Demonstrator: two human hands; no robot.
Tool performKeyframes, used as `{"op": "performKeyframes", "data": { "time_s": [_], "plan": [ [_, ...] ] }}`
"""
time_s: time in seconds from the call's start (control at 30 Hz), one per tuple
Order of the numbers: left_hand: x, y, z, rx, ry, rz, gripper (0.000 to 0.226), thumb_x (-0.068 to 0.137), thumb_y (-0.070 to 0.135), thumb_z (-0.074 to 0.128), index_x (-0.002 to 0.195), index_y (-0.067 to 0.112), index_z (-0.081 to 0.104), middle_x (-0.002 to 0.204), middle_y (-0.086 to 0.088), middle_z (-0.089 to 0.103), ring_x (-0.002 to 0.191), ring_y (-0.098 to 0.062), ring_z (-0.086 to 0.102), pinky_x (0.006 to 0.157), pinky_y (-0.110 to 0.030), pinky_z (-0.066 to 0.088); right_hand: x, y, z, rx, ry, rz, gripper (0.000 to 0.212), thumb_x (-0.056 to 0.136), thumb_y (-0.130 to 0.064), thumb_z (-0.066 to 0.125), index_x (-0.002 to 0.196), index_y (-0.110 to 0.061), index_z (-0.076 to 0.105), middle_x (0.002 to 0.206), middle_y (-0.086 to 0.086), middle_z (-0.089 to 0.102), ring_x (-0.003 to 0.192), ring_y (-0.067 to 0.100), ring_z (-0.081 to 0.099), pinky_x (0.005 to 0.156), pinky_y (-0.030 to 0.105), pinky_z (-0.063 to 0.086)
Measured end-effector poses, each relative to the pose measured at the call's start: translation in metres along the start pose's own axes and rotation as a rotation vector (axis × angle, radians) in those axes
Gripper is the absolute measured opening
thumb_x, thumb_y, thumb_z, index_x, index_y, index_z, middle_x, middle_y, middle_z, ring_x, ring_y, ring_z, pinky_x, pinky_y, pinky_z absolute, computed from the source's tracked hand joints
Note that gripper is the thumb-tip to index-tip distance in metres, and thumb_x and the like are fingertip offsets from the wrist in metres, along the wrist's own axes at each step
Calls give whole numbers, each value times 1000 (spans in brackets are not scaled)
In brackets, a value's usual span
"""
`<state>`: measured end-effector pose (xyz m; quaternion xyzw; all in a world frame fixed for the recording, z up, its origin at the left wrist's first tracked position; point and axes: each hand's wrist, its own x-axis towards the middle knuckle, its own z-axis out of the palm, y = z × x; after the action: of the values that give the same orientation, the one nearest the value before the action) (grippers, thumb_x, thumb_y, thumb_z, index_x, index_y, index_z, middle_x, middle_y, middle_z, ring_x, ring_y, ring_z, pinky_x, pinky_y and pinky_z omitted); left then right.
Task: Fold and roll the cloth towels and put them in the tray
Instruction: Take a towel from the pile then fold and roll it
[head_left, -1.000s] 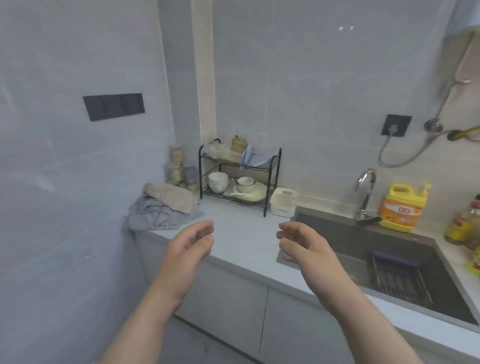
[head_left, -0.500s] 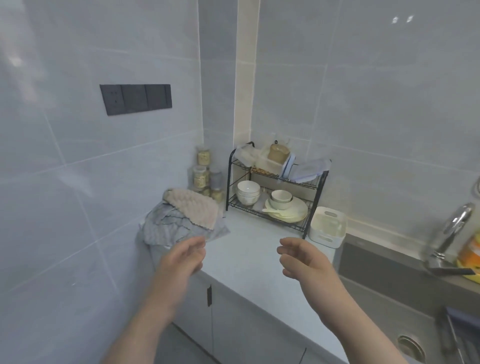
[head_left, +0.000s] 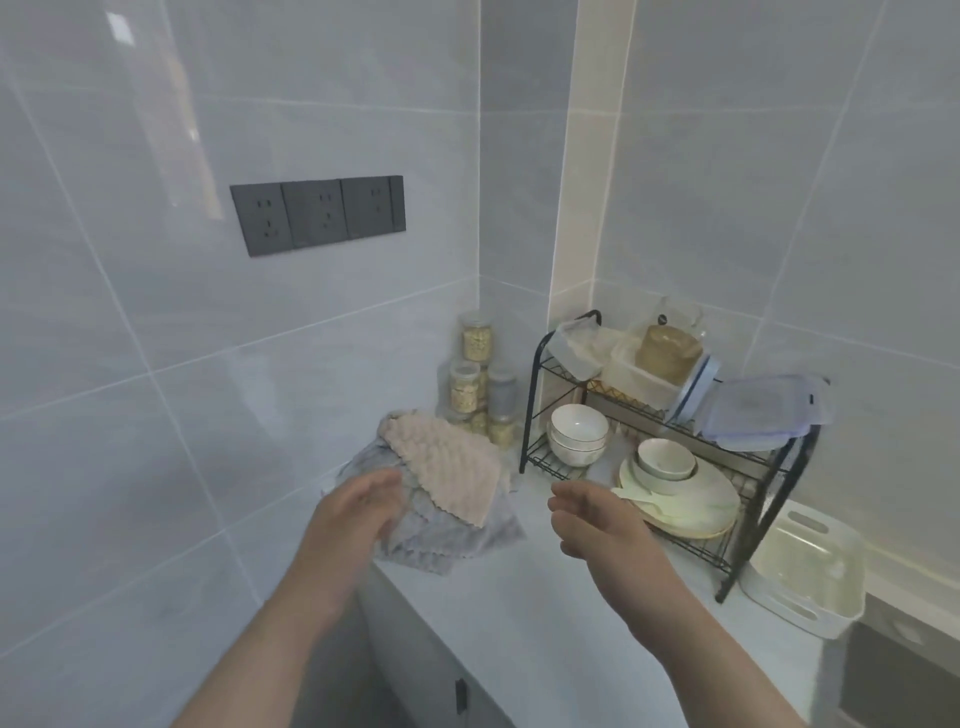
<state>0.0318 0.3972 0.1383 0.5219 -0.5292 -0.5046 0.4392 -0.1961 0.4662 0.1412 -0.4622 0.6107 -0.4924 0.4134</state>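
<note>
A heap of cloth towels lies at the counter's left end against the tiled wall: a beige towel (head_left: 447, 467) on top of grey towels (head_left: 447, 540). My left hand (head_left: 358, 514) reaches over the heap's near left edge with relaxed fingers and holds nothing; I cannot tell whether it touches the cloth. Over the bare counter to the right of the heap hovers my right hand (head_left: 597, 525), fingers loosely bent, also holding nothing. A white plastic tray (head_left: 800, 577) with handle slots stands on the counter at the right, beside the rack.
A black two-tier wire rack (head_left: 753, 509) holds bowls, plates and lidded containers. Several jars (head_left: 478, 384) are stacked in the corner behind the towels. The grey counter (head_left: 545, 623) runs right toward a dark sink edge (head_left: 904, 670). Wall sockets (head_left: 317, 213) sit on the left wall.
The view has swung left and moved closer to the corner, so the sink and tap left the frame. Both hands came forward; my left hand now overlaps the towel heap.
</note>
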Motion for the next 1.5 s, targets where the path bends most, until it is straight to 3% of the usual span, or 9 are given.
{"op": "performKeyframes", "data": {
  "time_s": [0.43, 0.67, 0.83, 0.9, 0.97, 1.1, 1.2, 1.37, 1.5],
  "plan": [
    [291, -70, -28, 56, -158, -136, 22, 82, 19, 60, 93, 0, 64, 91, -8, 67, 90, -23, 62, 82, -38, 48, 214, 53, 94, 25, 215, 336, 20, 91, -13, 57, 110, -18, 60, 98, 3, 62, 86, 17, 58, 86, 35, 52],
    [369, -143, -25, 362, -267, -236, 27, 70, 30, 55, 94, 18, 59, 87, -6, 66, 86, -27, 64, 76, -37, 50, 298, 106, 140, 92, 384, 607, 32, 87, -5, 54, 119, -2, 58, 95, 6, 58, 80, 21, 56, 76, 33, 50],
    [382, -165, -13, 377, -132, -150, 32, 85, 32, 56, 115, 23, 50, 105, 1, 64, 95, -21, 61, 87, -43, 50, 338, 126, 143, -142, 454, 500, 37, 90, -9, 48, 124, -14, 59, 108, -5, 57, 76, 4, 55, 61, 16, 44],
    [387, -168, -6, 388, -81, -65, 34, 90, 33, 52, 120, 17, 51, 105, -5, 64, 98, -26, 61, 87, -42, 49, 357, 133, 140, -253, 457, 435, 25, 92, -11, 44, 93, -24, 65, 87, -11, 54, 65, 3, 49, 53, 13, 36],
    [393, -169, -2, 463, -68, 17, 33, 94, 37, 46, 112, 13, 60, 99, -8, 66, 96, -30, 61, 81, -39, 48, 377, 142, 137, -367, 471, 364, 34, 93, -13, 43, 61, -26, 49, 63, -11, 45, 56, 8, 41, 49, 17, 31],
    [405, -174, 0, 542, -65, 124, 19, 83, 36, 61, 82, 19, 70, 75, 3, 68, 74, -20, 63, 68, -35, 50, 407, 160, 142, -497, 367, 334, 21, 95, -32, 52, 96, -17, 67, 91, 4, 66, 88, 25, 60, 73, 27, 43],
    [405, -175, 3, 566, -131, 196, 13, 75, 13, 69, 63, 17, 66, 59, 3, 63, 56, -12, 57, 53, -27, 43, 412, 178, 144, -636, 242, 333, 17, 92, -30, 56, 79, -19, 61, 80, 3, 60, 82, 25, 57, 62, 23, 41],
    [407, -181, 9, 400, -107, 266, 19, 71, 18, 63, 61, 7, 51, 52, 2, 47, 50, -16, 41, 47, -28, 32, 397, 179, 136, -195, 374, 207, 16, 83, -9, 64, 72, -19, 70, 61, 1, 60, 50, 18, 50, 50, 25, 41],
    [420, -181, 18, 143, -67, 196, 38, 69, 41, 75, 68, 9, 53, 66, -7, 49, 62, -18, 45, 60, -33, 36, 378, 170, 131, 123, 362, 62, 15, 86, -7, 63, 75, -17, 65, 68, 2, 60, 59, 18, 51, 48, 20, 41]
  ]
}}
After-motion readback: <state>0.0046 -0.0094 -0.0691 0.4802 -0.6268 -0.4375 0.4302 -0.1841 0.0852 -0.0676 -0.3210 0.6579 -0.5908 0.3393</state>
